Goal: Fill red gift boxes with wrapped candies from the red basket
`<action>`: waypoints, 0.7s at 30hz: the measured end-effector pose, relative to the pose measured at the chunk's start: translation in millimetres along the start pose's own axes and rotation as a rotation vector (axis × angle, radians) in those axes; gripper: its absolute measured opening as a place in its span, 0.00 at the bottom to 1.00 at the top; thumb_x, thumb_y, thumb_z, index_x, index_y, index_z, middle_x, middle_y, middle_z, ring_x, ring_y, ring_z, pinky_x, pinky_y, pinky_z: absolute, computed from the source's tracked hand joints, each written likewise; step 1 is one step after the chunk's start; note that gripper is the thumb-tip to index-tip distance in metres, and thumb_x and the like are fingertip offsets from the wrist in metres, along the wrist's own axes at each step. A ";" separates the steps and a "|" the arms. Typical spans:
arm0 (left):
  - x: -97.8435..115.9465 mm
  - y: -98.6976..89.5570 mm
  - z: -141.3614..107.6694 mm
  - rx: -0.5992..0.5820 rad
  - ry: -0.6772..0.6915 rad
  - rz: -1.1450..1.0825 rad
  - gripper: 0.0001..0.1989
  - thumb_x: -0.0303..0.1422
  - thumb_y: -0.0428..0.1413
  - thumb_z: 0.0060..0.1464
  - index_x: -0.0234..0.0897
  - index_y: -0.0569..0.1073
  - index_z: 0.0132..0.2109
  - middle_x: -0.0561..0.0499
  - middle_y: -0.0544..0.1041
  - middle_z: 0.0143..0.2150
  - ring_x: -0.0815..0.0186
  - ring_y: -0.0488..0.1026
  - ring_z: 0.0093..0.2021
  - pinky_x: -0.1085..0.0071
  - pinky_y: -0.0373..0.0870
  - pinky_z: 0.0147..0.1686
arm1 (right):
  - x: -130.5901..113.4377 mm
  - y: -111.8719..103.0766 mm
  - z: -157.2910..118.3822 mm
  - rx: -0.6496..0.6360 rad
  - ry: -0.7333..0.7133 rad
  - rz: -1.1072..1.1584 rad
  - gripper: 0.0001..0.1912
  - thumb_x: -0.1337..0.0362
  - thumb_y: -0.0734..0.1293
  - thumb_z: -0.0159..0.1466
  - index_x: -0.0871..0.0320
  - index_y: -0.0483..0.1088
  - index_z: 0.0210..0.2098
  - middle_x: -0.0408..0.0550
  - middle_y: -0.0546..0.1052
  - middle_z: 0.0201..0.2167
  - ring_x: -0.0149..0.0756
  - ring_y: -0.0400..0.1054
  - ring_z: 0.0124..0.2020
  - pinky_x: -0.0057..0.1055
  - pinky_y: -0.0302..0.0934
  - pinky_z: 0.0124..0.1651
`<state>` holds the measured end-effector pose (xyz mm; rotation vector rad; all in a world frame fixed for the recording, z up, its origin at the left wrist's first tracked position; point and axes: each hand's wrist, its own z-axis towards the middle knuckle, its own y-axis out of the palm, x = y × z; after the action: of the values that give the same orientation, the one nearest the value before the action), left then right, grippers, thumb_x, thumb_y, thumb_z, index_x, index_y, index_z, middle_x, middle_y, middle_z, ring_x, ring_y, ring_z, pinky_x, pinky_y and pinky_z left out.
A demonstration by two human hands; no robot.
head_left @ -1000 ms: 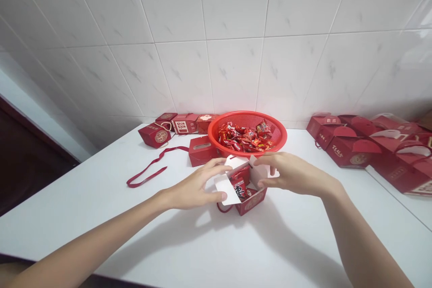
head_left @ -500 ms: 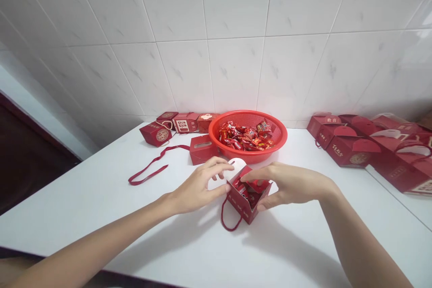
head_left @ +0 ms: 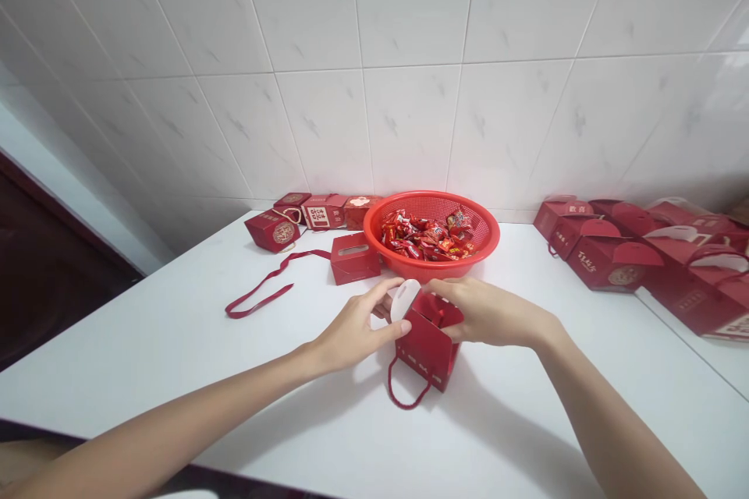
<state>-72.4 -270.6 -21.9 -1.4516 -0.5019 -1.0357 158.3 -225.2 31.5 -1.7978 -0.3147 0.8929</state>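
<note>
Both hands close on a small red gift box (head_left: 426,343) standing on the white desk (head_left: 175,359): the left hand (head_left: 356,327) pinches the white rounded flap (head_left: 405,299) at the box top between thumb and fingers, and the right hand (head_left: 485,312) curls its fingers over the red top flaps from the other side. Each grip is partly closed on the box, neither flat nor fully fisted. The box sits tilted, one corner toward the person, near the desk's middle, with a red cord handle (head_left: 406,394) looping from its lower front onto the surface. Directly behind it stands a red plastic basket (head_left: 431,207) holding red-wrapped sweets (head_left: 430,234). Just left of the basket rests a closed red box (head_left: 354,257), and a loose red ribbon (head_left: 263,288) lies farther left. More small red boxes (head_left: 304,212) line the tiled wall (head_left: 374,54). Larger red handled boxes (head_left: 620,253) are grouped at the right edge of the desk.
</note>
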 end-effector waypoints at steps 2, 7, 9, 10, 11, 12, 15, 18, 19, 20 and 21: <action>1.9 -1.2 -0.1 -0.004 0.007 0.020 0.28 0.39 0.60 0.57 0.41 0.67 0.62 0.47 0.80 0.49 0.59 0.77 0.44 0.62 0.74 0.47 | 0.7 1.3 1.7 -0.031 -0.060 0.039 0.19 0.69 0.68 0.59 0.54 0.68 0.50 0.46 0.75 0.36 0.38 0.68 0.34 0.30 0.59 0.32; 0.5 -4.6 0.4 -0.017 0.101 0.104 0.24 0.33 0.60 0.55 0.43 0.72 0.59 0.46 0.76 0.57 0.58 0.76 0.49 0.61 0.74 0.50 | 8.4 -0.8 1.0 -0.052 -0.174 0.146 0.25 0.72 0.66 0.59 0.52 0.67 0.56 0.47 0.76 0.41 0.40 0.70 0.41 0.32 0.64 0.39; -1.3 -5.5 0.2 -0.046 0.105 0.121 0.22 0.33 0.59 0.56 0.44 0.73 0.58 0.46 0.76 0.56 0.59 0.76 0.47 0.61 0.74 0.51 | 10.2 -2.5 -0.1 -0.061 -0.173 0.157 0.24 0.71 0.67 0.59 0.52 0.69 0.55 0.47 0.77 0.42 0.41 0.71 0.42 0.32 0.65 0.40; -2.0 -5.8 0.0 -0.055 0.101 0.130 0.21 0.32 0.59 0.56 0.44 0.73 0.58 0.46 0.76 0.55 0.60 0.76 0.47 0.61 0.75 0.51 | 10.3 -3.5 -0.6 -0.072 -0.164 0.151 0.23 0.70 0.68 0.59 0.53 0.70 0.54 0.48 0.77 0.42 0.41 0.71 0.42 0.33 0.65 0.40; -2.5 -5.9 -0.3 -0.058 0.100 0.139 0.21 0.32 0.58 0.57 0.43 0.73 0.58 0.46 0.76 0.54 0.60 0.76 0.47 0.61 0.75 0.51 | 9.8 -4.5 -1.1 -0.089 -0.154 0.137 0.21 0.70 0.68 0.59 0.54 0.71 0.53 0.48 0.77 0.41 0.41 0.71 0.40 0.33 0.65 0.39; -2.8 -6.0 -0.6 -0.060 0.106 0.147 0.21 0.31 0.58 0.57 0.43 0.73 0.58 0.46 0.76 0.54 0.60 0.76 0.47 0.61 0.75 0.51 | 9.1 -5.5 -1.4 -0.110 -0.145 0.119 0.19 0.69 0.69 0.59 0.55 0.72 0.51 0.48 0.77 0.40 0.40 0.71 0.39 0.33 0.65 0.38; -2.8 -6.2 -1.4 -0.065 0.129 0.157 0.21 0.30 0.56 0.58 0.43 0.73 0.58 0.47 0.76 0.53 0.62 0.76 0.46 0.62 0.75 0.51 | 6.8 -7.5 -1.9 -0.157 -0.136 0.102 0.14 0.68 0.71 0.59 0.57 0.74 0.45 0.48 0.77 0.39 0.40 0.71 0.38 0.32 0.65 0.38; -1.9 -6.6 -2.0 -0.075 0.138 0.156 0.20 0.29 0.55 0.58 0.42 0.73 0.58 0.47 0.76 0.54 0.63 0.76 0.46 0.63 0.74 0.52 | 7.3 -7.0 -1.7 -0.154 -0.155 0.175 0.15 0.67 0.72 0.58 0.57 0.74 0.46 0.49 0.77 0.43 0.39 0.72 0.41 0.32 0.66 0.41; -1.7 -6.9 -2.1 -0.081 0.140 0.156 0.20 0.29 0.55 0.59 0.42 0.72 0.58 0.46 0.75 0.54 0.63 0.76 0.46 0.63 0.74 0.52 | 8.1 -6.5 -1.6 -0.154 -0.168 0.200 0.17 0.66 0.73 0.58 0.57 0.73 0.47 0.48 0.77 0.44 0.39 0.72 0.42 0.31 0.67 0.41; -1.4 -7.3 -2.1 -0.089 0.144 0.158 0.21 0.29 0.54 0.59 0.41 0.72 0.59 0.46 0.75 0.55 0.63 0.75 0.46 0.63 0.73 0.52 | 9.1 -6.0 -1.5 -0.159 -0.183 0.219 0.19 0.65 0.73 0.58 0.56 0.73 0.49 0.48 0.77 0.45 0.39 0.72 0.43 0.31 0.67 0.42; -1.3 -7.8 -2.1 -0.097 0.147 0.162 0.21 0.29 0.54 0.59 0.41 0.72 0.59 0.45 0.75 0.55 0.62 0.75 0.46 0.63 0.73 0.52 | 10.2 -5.6 -1.6 -0.168 -0.198 0.232 0.20 0.64 0.73 0.57 0.56 0.73 0.49 0.48 0.77 0.46 0.39 0.71 0.43 0.31 0.67 0.42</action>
<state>-80.0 -270.9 -18.8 -1.4632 -0.2270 -1.0392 167.4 -217.9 32.5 -1.9305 -0.3180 1.2443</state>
